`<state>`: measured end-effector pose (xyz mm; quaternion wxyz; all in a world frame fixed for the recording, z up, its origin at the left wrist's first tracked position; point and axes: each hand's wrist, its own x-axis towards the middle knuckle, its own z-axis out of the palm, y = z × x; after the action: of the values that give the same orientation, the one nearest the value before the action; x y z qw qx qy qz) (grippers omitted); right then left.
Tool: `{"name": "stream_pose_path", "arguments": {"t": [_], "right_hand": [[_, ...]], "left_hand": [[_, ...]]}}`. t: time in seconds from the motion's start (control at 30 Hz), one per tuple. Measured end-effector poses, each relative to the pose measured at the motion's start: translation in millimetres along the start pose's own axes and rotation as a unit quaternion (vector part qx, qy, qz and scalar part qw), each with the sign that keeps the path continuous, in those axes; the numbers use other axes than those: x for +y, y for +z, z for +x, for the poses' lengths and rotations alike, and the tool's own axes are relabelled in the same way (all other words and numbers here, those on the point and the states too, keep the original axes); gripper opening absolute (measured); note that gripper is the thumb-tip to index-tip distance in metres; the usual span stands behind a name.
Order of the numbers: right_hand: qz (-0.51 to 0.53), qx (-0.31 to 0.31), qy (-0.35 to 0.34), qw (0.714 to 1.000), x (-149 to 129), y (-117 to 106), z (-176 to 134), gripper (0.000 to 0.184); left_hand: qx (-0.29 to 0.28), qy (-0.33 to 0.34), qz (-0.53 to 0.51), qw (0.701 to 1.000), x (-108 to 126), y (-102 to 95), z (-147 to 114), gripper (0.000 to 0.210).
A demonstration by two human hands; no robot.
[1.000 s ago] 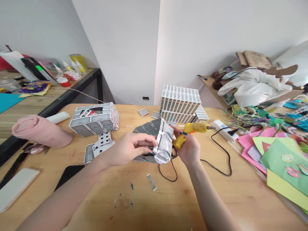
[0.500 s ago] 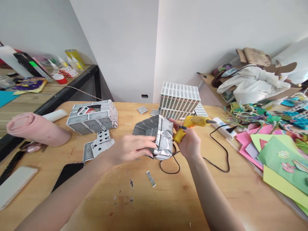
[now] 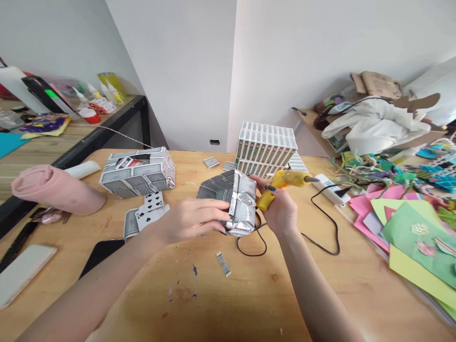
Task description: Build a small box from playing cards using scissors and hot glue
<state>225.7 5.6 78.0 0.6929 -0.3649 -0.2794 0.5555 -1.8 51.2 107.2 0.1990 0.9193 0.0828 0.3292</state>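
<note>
A box made of grey-backed playing cards (image 3: pixel 245 199) is tilted up over the table, its hollow side facing left. My left hand (image 3: pixel 194 218) grips its near left edge, fingers laid against the card wall and closed on it. In my right hand (image 3: pixel 281 209) is a yellow hot glue gun (image 3: pixel 290 179), its metal nozzle pointing right, away from the box. Fingers of the same hand also reach the box's right side. Shiny, clear patches mark the box's end face. The glue gun's black cord loops on the table below.
Another card-covered box (image 3: pixel 137 172) stands at left, near loose playing cards (image 3: pixel 153 202) and a black phone (image 3: pixel 101 254). Behind is a stack of card packs (image 3: pixel 265 147). A power strip (image 3: pixel 331 190) and coloured paper (image 3: pixel 416 237) lie right; a pink roll (image 3: pixel 59 190) lies left.
Hardly anything differs. Both hands keep their hold on the card box and the glue gun; the view has shifted very slightly.
</note>
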Motion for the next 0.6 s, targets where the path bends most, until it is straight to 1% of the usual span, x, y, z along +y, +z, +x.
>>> {"name": "stream_pose_path", "arguments": {"t": [0.13,0.4,0.6], "right_hand": [[-0.007,-0.003,-0.005,1.000,1.2,-0.1,-0.1,0.007],[-0.011,0.007,-0.016,1.000,5.4,-3.2,-0.4,0.011],[-0.020,0.008,-0.009,1.000,4.5,-3.5,1.0,0.016]], "left_hand": [[-0.015,0.002,0.009,1.000,2.7,-0.8,3.9,0.011],[-0.003,0.027,0.034,0.999,-1.1,4.6,5.9,0.013],[-0.008,0.030,0.011,0.999,-3.8,7.1,7.0,0.012]]}}
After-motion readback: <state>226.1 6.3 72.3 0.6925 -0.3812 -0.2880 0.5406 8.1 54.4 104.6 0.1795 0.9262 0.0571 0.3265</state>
